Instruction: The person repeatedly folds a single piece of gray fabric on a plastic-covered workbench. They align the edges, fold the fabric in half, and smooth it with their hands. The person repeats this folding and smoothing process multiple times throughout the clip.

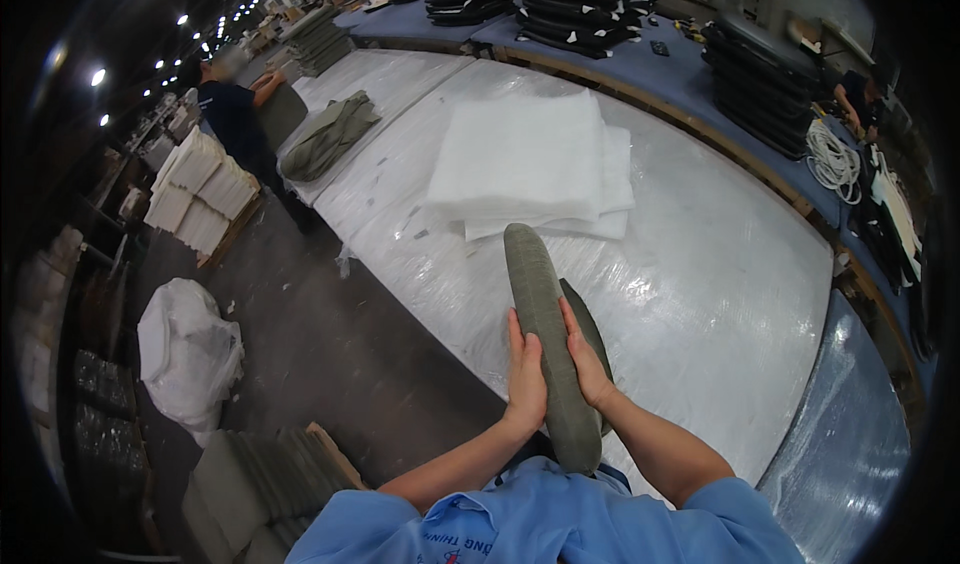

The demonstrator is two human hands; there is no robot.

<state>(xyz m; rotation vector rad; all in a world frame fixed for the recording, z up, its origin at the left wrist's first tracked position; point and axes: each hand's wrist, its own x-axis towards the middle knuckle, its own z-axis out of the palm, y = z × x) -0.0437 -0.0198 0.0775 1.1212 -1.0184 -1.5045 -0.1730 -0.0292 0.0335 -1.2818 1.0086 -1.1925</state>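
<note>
An olive-green cushion [548,339] stands on its edge close to my body, its long rounded side facing up. My left hand [526,376] presses flat against its left face. On the opposite face lies my right hand [586,356], so the cushion is squeezed between both palms. Part of a second olive-green surface [583,314] shows just beyond my right fingers; whether it belongs to the same cushion I cannot tell. Past the cushion's far end, a stack of white padding sheets [520,159] rests on the plastic-covered table [720,274].
Stacked olive-green cushions [265,484] stand at lower left, near a white plastic-wrapped bundle [188,349] on the floor. A co-worker [235,114] handles a cushion at far left, beside crumpled green fabric [332,136]. Black stacked pieces [575,9] and coiled white cord [832,159] lie on the blue table.
</note>
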